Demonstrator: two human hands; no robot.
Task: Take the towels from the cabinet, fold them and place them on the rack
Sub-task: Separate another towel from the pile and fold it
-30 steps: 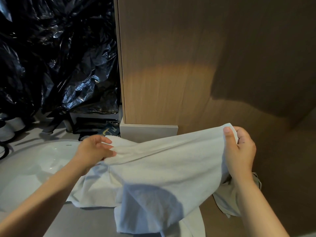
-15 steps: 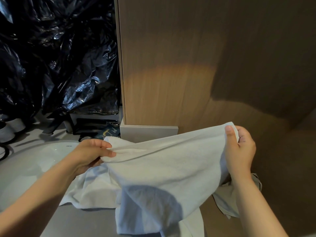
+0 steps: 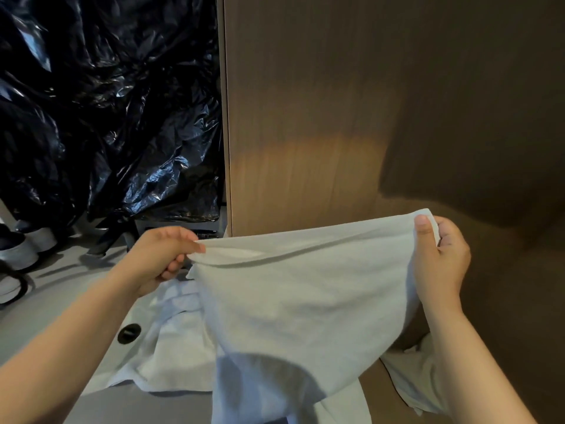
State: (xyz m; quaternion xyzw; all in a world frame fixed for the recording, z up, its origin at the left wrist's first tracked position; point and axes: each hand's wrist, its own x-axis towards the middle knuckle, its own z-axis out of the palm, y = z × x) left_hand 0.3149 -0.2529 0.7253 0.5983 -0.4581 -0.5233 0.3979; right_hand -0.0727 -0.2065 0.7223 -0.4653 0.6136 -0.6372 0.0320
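A white towel [image 3: 302, 298] hangs stretched between my two hands in front of a wooden cabinet panel [image 3: 305, 117]. My left hand [image 3: 162, 255] pinches the towel's upper left corner. My right hand [image 3: 440, 264] grips the upper right corner, thumb on the front. The towel's lower part droops onto the counter and over the edge. More white cloth [image 3: 171, 347] lies crumpled on the counter under my left arm, and another piece [image 3: 419, 377] hangs below my right forearm. No rack is in view.
Crumpled black plastic sheeting [image 3: 107, 117] fills the upper left. A grey counter [image 3: 61, 286] with a white sink holds a round black overflow hole [image 3: 129, 333]. White cups [image 3: 27, 249] stand at the far left. Dark items [image 3: 171, 228] sit under the plastic.
Both hands have raised the towel's top edge and pulled it tauter. The view has shifted down and closer, showing the sink's black hole.
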